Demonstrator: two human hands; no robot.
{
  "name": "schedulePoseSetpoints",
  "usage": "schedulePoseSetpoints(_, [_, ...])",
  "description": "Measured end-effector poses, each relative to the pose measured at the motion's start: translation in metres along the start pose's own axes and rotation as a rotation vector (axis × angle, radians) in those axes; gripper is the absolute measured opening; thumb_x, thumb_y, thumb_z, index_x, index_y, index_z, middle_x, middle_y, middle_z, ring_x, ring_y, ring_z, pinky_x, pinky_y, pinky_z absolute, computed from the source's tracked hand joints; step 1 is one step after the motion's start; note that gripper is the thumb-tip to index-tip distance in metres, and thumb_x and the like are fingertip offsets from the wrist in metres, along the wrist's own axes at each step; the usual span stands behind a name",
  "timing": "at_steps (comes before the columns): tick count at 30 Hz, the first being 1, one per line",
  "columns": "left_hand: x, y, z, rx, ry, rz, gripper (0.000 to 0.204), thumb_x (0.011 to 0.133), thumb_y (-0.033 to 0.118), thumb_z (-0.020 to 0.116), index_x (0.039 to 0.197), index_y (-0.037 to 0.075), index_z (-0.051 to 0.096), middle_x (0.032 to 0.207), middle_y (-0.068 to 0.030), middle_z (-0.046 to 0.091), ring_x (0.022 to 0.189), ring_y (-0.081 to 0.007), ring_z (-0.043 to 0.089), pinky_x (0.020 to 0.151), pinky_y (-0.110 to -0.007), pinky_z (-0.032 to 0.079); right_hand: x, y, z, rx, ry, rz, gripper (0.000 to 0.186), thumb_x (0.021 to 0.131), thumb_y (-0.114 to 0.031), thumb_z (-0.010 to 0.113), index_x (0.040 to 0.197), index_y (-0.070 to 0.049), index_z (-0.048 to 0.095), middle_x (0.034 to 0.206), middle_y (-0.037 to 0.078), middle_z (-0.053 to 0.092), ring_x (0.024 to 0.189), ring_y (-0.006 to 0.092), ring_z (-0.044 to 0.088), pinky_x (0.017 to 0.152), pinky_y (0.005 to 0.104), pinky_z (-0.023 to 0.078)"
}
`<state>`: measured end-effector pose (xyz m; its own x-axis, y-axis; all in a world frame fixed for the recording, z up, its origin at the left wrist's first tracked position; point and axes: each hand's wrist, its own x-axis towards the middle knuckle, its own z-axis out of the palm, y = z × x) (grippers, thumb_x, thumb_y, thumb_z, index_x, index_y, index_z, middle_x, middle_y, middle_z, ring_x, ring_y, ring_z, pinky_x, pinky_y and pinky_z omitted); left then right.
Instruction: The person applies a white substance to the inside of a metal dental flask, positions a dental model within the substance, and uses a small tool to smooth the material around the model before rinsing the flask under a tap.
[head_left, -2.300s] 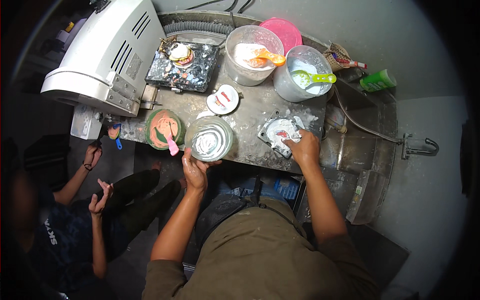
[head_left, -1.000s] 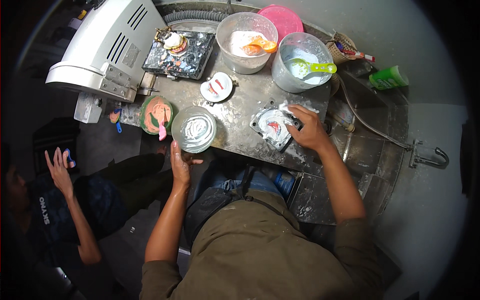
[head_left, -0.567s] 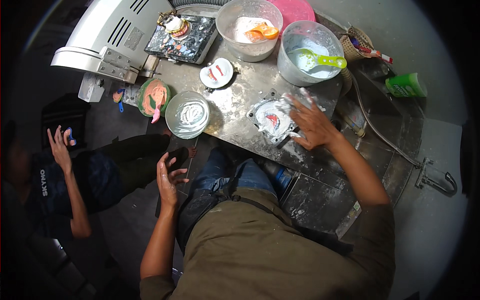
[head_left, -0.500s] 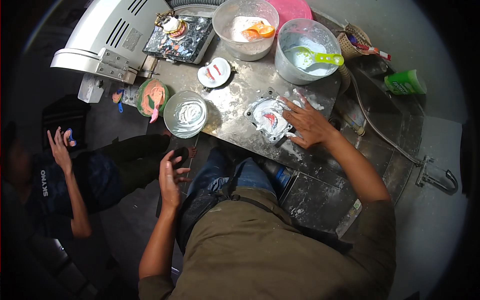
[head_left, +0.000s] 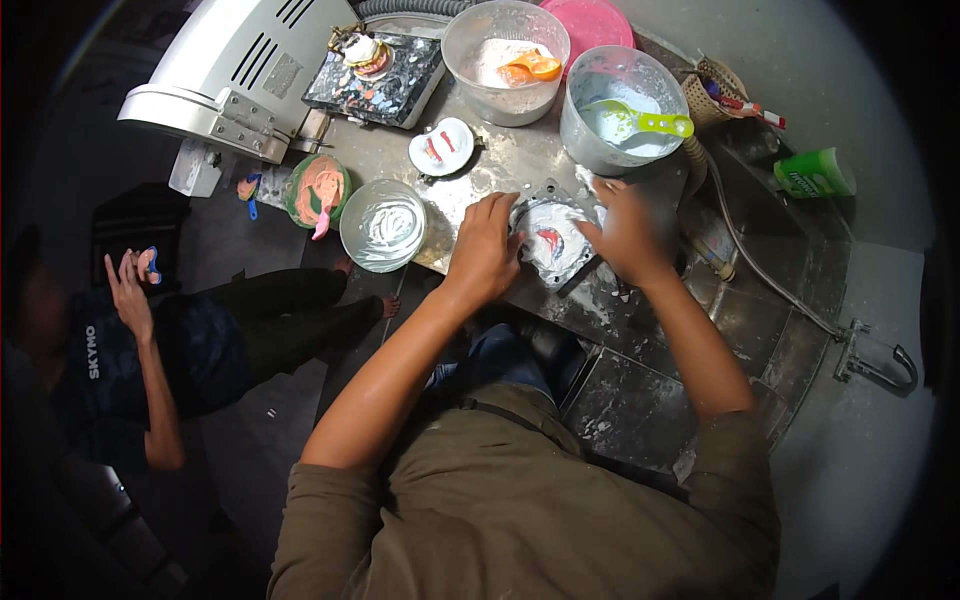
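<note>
The metal frame (head_left: 562,272) lies flat on the counter (head_left: 500,165), toward its right end and close to the front edge. White paste (head_left: 572,222) fills the frame, with a red piece (head_left: 548,240) showing near the middle.

Left hand (head_left: 487,245): at the frame's left side; fingers bent, thumb standing apart from them. Whether the fingertips touch the metal cannot be told.

Right hand (head_left: 630,235): at the frame's right side, blurred. The thumb reaches in over the paste, apart from the index finger; whether the fingers grip anything cannot be told.

Along the front edge, left of the left hand, stands a clear bowl (head_left: 384,226) coated inside with white mix. Just beside it, toward the left end, a green bowl (head_left: 297,200) holds orange-pink paste and a pink spoon (head_left: 323,222). Behind the clear bowl sits a round white disc (head_left: 441,147) bearing red strips.

Toward the back edge: a speckled black slab (head_left: 340,95) on the left, then a clear tub (head_left: 510,105) with an orange scoop (head_left: 530,67) and another tub (head_left: 600,155) with a green scoop (head_left: 660,124). A pink lid (head_left: 600,28) lies behind both tubs.
</note>
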<state>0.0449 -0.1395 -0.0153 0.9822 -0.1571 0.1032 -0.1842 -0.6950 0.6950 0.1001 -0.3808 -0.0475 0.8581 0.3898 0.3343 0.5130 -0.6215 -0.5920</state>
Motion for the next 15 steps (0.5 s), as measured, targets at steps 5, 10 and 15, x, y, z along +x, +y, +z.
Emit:
schedulePoseSetpoints(5, [0.017,-0.018,0.017,-0.075,-0.126,-0.151,0.043,0.085,0.011,0.075,0.123,0.0,0.06,0.115,-0.0214,0.064,0.109,-0.0383,0.059,0.096,-0.045,0.047,0.029,-0.005,0.009,0.031,-0.244,0.198,0.068,0.072,-0.021,0.086,0.127,0.007,0.06,0.117,0.025,0.065,0.109,0.0403,0.063,0.097,0.0426,0.049])
schedulePoseSetpoints(10, [0.033,-0.03,0.025,-0.141,-0.135,-0.155,0.039,0.082,0.016,0.08,0.113,-0.002,0.065,0.104,-0.0214,0.067,0.094,-0.0344,0.065,0.086,-0.041,0.052,0.037,-0.004,0.022,0.015,-0.266,0.262,0.061,0.073,-0.023,0.085,0.122,0.006,0.062,0.112,0.025,0.067,0.107,0.0396,0.065,0.094,0.0432,0.051])
schedulePoseSetpoints(15, [0.049,-0.025,0.028,-0.211,-0.187,-0.31,0.036,0.083,0.022,0.08,0.102,-0.004,0.064,0.09,-0.021,0.068,0.082,-0.0321,0.066,0.076,-0.04,0.051,0.038,-0.012,0.018,0.122,-0.206,0.307,0.048,0.078,-0.021,0.081,0.113,0.006,0.064,0.105,0.026,0.067,0.102,0.0427,0.064,0.088,0.0458,0.051])
